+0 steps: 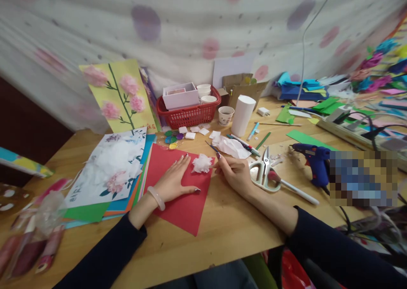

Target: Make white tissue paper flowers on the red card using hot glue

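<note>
On the wooden table lies a red sheet of paper (190, 212), turned at an angle. My left hand (174, 179) rests flat on it with the fingers spread and holds nothing. A white crumpled tissue flower (202, 164) sits near the sheet's upper right corner, between my two hands. Just right of the flower is my right hand (233, 172), its fingers pinched together. A thin dark brush (210, 146) sticks out above these fingertips, but the grip on it is partly hidden. White-handled scissors (264, 174) lie right beside my right hand.
Behind are a red basket (190, 115), a paper cup (225, 116), a white roll (243, 116) and small paint pots (173, 138). Stacked papers (85, 210) lie at left, below a flower picture (127, 98). A blue glue gun (314, 159) and power strip (349, 132) are at right.
</note>
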